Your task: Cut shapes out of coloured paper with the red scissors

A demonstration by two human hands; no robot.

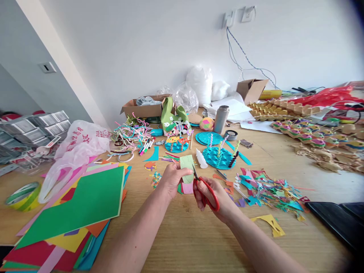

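My left hand (174, 176) pinches a piece of light green paper (187, 163) that carries faint drawn lines. In my right hand (212, 193) is a pair of red-handled scissors (214, 203), with fingers in the loops. The dark blades meet the paper's right edge. Beneath my hands lie pink and green paper scraps (187, 188). Just beyond are a white glue bottle (201, 158) and a blue egg-carton disc (218, 157) with upright pipe cleaners. A second blue disc (176, 145) holds paper fish on sticks.
Coloured foam or paper sheets (82, 197) pile up at left, beside a roll of tape (24, 196). Paper offcuts (270, 189) spread at right, near a black object (332, 220). A grey bottle (221, 119), pipe cleaners (129, 136) and painted egg cartons (315, 134) stand farther back.
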